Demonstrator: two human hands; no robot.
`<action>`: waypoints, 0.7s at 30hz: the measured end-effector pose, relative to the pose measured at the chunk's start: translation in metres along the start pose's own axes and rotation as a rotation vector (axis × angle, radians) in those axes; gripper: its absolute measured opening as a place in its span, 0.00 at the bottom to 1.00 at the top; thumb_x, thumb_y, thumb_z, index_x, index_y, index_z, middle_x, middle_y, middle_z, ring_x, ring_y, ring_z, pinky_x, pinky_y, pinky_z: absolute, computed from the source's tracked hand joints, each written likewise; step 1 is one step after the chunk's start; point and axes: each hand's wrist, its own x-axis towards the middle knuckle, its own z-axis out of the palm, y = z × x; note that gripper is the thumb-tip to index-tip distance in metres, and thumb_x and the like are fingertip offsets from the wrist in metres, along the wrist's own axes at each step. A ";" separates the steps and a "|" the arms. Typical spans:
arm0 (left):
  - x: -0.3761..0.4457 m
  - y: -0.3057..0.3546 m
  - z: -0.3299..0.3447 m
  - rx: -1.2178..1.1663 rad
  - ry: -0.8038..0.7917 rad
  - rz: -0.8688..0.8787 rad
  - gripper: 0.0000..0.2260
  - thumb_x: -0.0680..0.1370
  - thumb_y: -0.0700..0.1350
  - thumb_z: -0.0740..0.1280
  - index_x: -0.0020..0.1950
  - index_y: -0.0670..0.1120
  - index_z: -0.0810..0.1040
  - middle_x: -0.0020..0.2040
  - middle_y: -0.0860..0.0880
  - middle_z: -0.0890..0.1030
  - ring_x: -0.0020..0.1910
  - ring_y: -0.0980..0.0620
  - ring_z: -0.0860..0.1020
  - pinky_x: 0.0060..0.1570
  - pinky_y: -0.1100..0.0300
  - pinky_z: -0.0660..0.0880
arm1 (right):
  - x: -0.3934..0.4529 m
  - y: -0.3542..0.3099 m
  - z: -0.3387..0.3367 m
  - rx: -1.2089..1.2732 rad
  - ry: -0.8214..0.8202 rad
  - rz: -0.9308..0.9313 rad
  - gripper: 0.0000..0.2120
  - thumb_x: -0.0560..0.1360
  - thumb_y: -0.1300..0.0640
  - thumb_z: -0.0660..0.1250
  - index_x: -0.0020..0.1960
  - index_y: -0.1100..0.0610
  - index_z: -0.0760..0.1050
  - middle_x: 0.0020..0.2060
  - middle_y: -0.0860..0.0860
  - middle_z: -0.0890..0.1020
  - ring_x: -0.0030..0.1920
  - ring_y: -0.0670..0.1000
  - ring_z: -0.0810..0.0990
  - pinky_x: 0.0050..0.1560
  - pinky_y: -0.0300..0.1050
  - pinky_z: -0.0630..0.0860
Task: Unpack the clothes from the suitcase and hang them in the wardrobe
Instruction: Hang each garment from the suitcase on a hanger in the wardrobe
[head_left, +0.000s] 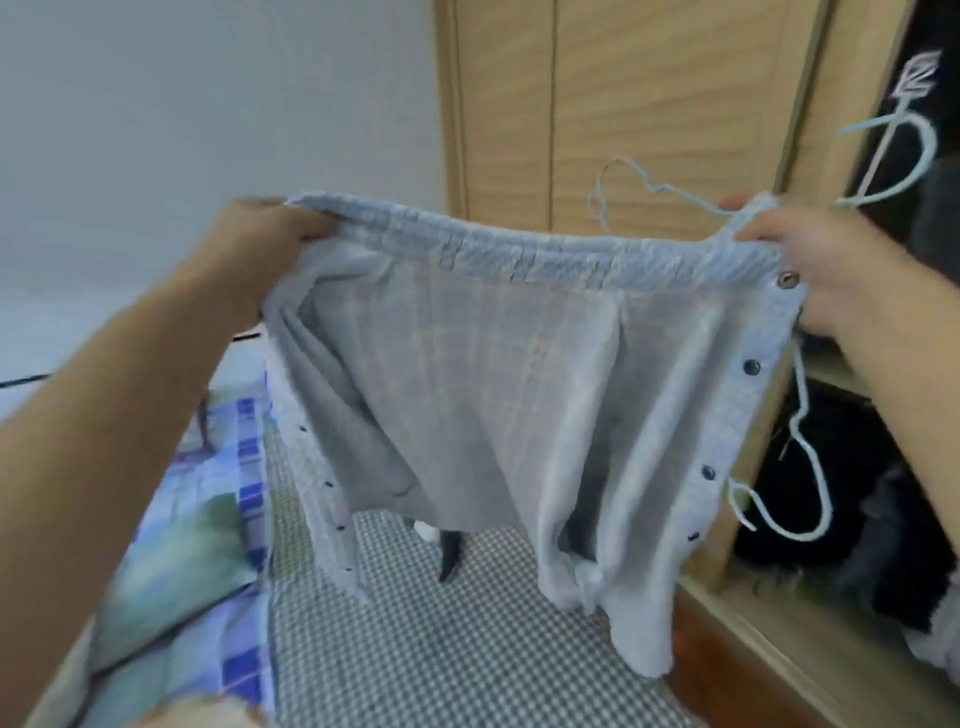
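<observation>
Pale blue knitted cardigan with dark snap buttons (498, 374) is up in the air, spread wide and open-fronted between both hands, hanging over the grey-and-white checked bedcover (426, 649). Left hand (270, 234) has its fingers curled over one corner of the ribbed edge, gripping it tight. Right hand (795, 260) pinches the opposite corner by the button strip, and it looks to be holding a thin light-blue wire hanger (675, 192) as well, whose hook pokes up behind the fabric. A second light-blue hanger (810, 467) dangles below that wrist; what carries it I cannot tell. So we're at the hanger-fitting step: garment unpacked, not yet on the rail. Wooden wardrobe (623, 104) stands just beyond, its right side open with dark clothes (810, 483) inside. Next move, I'd say, calls for slipping the hanger's arms into the shoulders, keeping the knit from sliding off, then hooking it inside the opening
</observation>
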 end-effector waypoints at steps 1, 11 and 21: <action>-0.016 -0.021 -0.012 0.049 -0.022 -0.072 0.05 0.75 0.41 0.74 0.49 0.43 0.84 0.46 0.43 0.84 0.43 0.47 0.83 0.45 0.53 0.80 | -0.004 0.021 0.003 0.000 -0.057 0.078 0.14 0.72 0.63 0.62 0.53 0.50 0.78 0.40 0.55 0.78 0.38 0.52 0.78 0.42 0.48 0.73; -0.305 -0.298 0.031 0.371 -0.152 -0.916 0.09 0.78 0.45 0.73 0.54 0.41 0.84 0.48 0.45 0.85 0.51 0.42 0.83 0.50 0.53 0.77 | -0.148 0.349 -0.010 -0.483 -0.245 0.505 0.13 0.76 0.65 0.67 0.49 0.46 0.80 0.42 0.54 0.83 0.40 0.52 0.78 0.43 0.47 0.75; -0.348 -0.300 0.083 0.404 -0.089 -0.955 0.12 0.73 0.50 0.73 0.51 0.43 0.82 0.45 0.43 0.85 0.46 0.45 0.83 0.44 0.53 0.80 | -0.185 0.395 -0.077 -0.509 -0.316 0.322 0.09 0.78 0.65 0.68 0.53 0.55 0.83 0.40 0.48 0.84 0.34 0.38 0.79 0.37 0.32 0.73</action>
